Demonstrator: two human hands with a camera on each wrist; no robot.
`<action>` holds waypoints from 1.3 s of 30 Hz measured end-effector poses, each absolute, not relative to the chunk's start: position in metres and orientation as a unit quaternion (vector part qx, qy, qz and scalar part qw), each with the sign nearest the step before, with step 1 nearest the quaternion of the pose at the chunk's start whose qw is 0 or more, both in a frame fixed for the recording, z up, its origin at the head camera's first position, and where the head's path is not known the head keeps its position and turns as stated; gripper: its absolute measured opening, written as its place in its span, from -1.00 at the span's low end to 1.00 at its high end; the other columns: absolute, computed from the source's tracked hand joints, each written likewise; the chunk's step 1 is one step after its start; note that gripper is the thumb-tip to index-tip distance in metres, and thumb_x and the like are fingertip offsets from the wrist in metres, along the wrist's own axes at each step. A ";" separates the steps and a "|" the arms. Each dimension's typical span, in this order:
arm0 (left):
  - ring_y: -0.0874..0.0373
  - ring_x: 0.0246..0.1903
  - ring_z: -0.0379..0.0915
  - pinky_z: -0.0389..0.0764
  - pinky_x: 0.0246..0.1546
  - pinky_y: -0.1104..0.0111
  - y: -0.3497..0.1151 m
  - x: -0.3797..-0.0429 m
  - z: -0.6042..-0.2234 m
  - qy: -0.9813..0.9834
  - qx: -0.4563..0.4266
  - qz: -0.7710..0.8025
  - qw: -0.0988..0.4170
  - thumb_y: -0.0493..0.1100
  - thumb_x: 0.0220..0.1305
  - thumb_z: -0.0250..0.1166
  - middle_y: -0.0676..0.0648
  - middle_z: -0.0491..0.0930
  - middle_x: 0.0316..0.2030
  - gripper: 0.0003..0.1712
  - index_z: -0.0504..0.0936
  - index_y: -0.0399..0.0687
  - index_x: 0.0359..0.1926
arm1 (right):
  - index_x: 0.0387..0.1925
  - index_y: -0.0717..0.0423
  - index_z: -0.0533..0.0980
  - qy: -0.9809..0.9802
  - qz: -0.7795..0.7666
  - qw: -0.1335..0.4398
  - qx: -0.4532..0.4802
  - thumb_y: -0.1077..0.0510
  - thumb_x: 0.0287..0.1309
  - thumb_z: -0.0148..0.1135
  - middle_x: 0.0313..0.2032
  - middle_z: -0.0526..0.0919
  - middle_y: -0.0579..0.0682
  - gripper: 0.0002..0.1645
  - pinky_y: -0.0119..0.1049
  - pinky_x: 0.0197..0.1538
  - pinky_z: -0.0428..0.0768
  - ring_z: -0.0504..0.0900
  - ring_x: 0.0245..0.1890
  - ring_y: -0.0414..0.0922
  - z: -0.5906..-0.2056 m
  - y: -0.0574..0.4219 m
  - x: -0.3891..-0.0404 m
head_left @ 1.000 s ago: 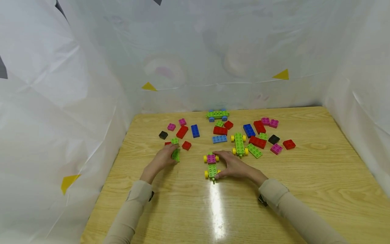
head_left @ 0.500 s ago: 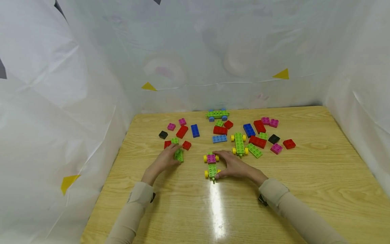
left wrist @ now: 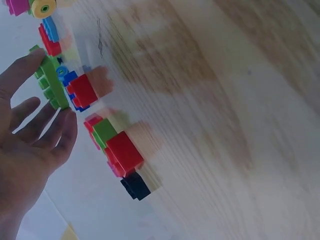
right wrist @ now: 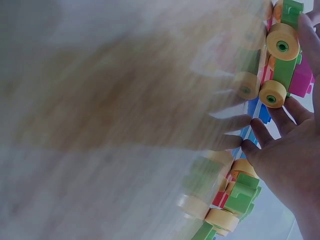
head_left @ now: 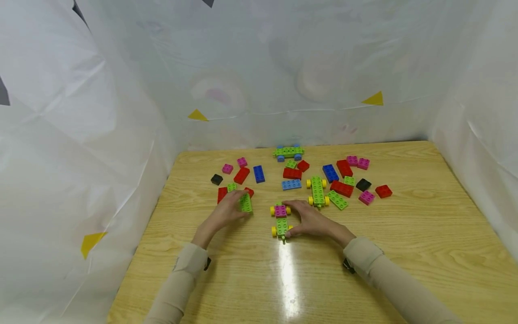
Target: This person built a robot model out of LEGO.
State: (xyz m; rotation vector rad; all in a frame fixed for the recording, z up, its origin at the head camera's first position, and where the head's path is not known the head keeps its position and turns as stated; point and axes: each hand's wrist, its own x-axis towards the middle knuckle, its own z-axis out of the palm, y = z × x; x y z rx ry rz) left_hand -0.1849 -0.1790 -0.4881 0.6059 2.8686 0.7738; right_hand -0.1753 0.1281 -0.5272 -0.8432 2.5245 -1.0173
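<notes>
My left hand (head_left: pixel 226 211) pinches a long light-green toy brick (head_left: pixel 246 204) between thumb and fingertips, left of the middle. The left wrist view shows this green brick (left wrist: pixel 51 82) with its studs turned sideways. With thumb and fingers my right hand (head_left: pixel 314 221) grips a green wheeled car base (head_left: pixel 282 228) with yellow wheels. A pink brick (head_left: pixel 280 211) sits on the far end of that base. A red brick (head_left: pixel 222 194) and a small green brick (head_left: pixel 232 187) lie by my left hand; another red brick (head_left: pixel 249 192) is partly hidden behind its fingers.
Another green car base (head_left: pixel 317 191) with yellow wheels stands right of centre. At the back is a blue-wheeled green base (head_left: pixel 288 152). Several loose bricks lie around, including a light-blue brick (head_left: pixel 292 184), a dark-blue brick (head_left: pixel 259 174) and black bricks (head_left: pixel 216 179). White sheeting surrounds the table.
My left hand has moved to the right with the long green brick, away from the red and small green bricks. My right hand and the car base have stayed put.
</notes>
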 end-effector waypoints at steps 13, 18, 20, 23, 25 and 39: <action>-0.07 0.11 0.30 0.43 0.12 0.06 -0.173 -0.181 -0.491 0.925 0.218 0.310 0.005 -0.21 0.01 0.52 -0.18 0.37 0.11 -0.25 0.45 -0.26 0.23 | 0.43 -0.05 0.17 0.878 -0.346 0.143 -0.298 -0.42 -0.24 0.45 0.38 0.24 0.05 0.24 0.12 0.35 0.15 0.13 0.39 0.09 -0.524 0.128 -0.178; -0.07 0.12 0.28 0.42 0.13 0.04 -0.168 -0.180 -0.487 0.920 0.221 0.325 0.007 -0.21 0.03 0.50 -0.18 0.38 0.11 -0.26 0.44 -0.25 0.25 | 0.43 -0.05 0.18 0.878 -0.348 0.142 -0.296 -0.42 -0.25 0.46 0.38 0.25 0.06 0.24 0.12 0.35 0.16 0.14 0.39 0.09 -0.525 0.128 -0.178; -0.07 0.13 0.27 0.42 0.12 0.03 -0.166 -0.179 -0.486 0.918 0.222 0.329 0.010 -0.20 0.03 0.50 -0.18 0.38 0.12 -0.26 0.44 -0.25 0.25 | 0.43 -0.04 0.18 0.878 -0.349 0.142 -0.296 -0.42 -0.25 0.46 0.38 0.25 0.06 0.24 0.12 0.34 0.16 0.15 0.39 0.09 -0.525 0.127 -0.178; -0.08 0.15 0.26 0.41 0.13 0.04 -0.162 -0.179 -0.485 0.916 0.229 0.330 0.013 -0.19 0.03 0.51 -0.19 0.38 0.13 -0.26 0.45 -0.27 0.24 | 0.43 -0.04 0.18 0.878 -0.350 0.143 -0.294 -0.41 -0.26 0.46 0.38 0.25 0.05 0.25 0.11 0.35 0.15 0.14 0.39 0.09 -0.526 0.127 -0.177; -0.08 0.16 0.26 0.41 0.13 0.05 -0.159 -0.180 -0.485 0.916 0.233 0.326 0.010 -0.18 0.02 0.51 -0.18 0.38 0.13 -0.26 0.45 -0.27 0.23 | 0.43 -0.04 0.18 0.878 -0.351 0.144 -0.293 -0.41 -0.26 0.47 0.38 0.24 0.05 0.25 0.11 0.35 0.15 0.14 0.39 0.09 -0.525 0.127 -0.177; 0.00 0.18 0.26 0.43 0.14 0.12 -0.143 -0.176 -0.488 0.907 0.257 0.331 0.029 -0.14 0.10 0.46 -0.12 0.32 0.18 -0.23 0.38 -0.20 0.32 | 0.42 -0.03 0.19 0.876 -0.355 0.142 -0.293 -0.36 -0.23 0.48 0.37 0.26 0.06 0.22 0.13 0.34 0.17 0.15 0.38 0.09 -0.524 0.127 -0.174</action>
